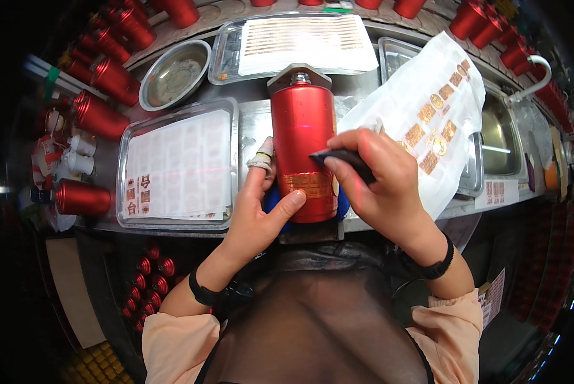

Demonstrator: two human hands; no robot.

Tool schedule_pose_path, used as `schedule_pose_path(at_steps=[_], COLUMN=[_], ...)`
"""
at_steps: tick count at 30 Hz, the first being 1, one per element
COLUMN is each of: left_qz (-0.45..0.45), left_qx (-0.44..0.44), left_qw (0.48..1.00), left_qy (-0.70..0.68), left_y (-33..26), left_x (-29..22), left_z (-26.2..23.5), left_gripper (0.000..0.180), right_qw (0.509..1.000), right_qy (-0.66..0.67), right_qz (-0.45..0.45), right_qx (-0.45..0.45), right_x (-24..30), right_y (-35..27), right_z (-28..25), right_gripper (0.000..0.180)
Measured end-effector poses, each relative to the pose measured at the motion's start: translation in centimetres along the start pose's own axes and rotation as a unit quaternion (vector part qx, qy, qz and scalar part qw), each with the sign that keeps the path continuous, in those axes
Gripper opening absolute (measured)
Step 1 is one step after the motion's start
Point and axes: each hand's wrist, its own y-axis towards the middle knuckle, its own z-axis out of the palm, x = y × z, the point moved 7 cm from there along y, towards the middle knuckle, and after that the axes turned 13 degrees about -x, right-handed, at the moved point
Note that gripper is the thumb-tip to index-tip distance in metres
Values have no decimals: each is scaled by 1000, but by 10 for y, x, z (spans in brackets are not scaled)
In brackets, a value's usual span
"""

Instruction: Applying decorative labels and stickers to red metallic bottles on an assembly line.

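A glossy red bottle (303,128) lies in a metal cradle (285,78), its silver neck pointing away from me. Around its near end runs a gold decal (312,184). My left hand (251,214) is closed on the bottle's left side, the thumb resting on the decal and a white wrap (260,160) around one finger. In my right hand (386,176) is a small dark, flat scraper-like piece (347,159), pinched between thumb and fingers. Its tip is at the bottle's surface just above the decal. Blue cloth (344,203) shows under the bottle's near end.
A tray (234,147) with decal sheets stands at left, a metal bowl (205,57) behind it. Another tray (215,61) holds striped sheets at the back. A large gold decal sheet (440,83) lies at right, before a sink (499,137). Red bottles (85,197) line the edges.
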Motion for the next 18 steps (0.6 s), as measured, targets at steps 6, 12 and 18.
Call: schedule_pose_path(at_steps=[6, 12, 18], left_qz=[1, 30, 99], left_qx=[30, 89, 33], left_qw=[1000, 991, 965], left_qy=[10, 98, 242], left_y=[-2, -5, -6], left_x=[2, 2, 0], left_z=[-2, -9, -12], left_gripper=[89, 112, 103], right_qw=[999, 987, 998], right_qy=[-29, 1, 3], right_qz=[-41, -153, -55], right_qx=[3, 50, 36], right_x=[9, 42, 39], right_y=[2, -26, -24], right_z=[2, 5, -6], right_gripper=[24, 29, 43])
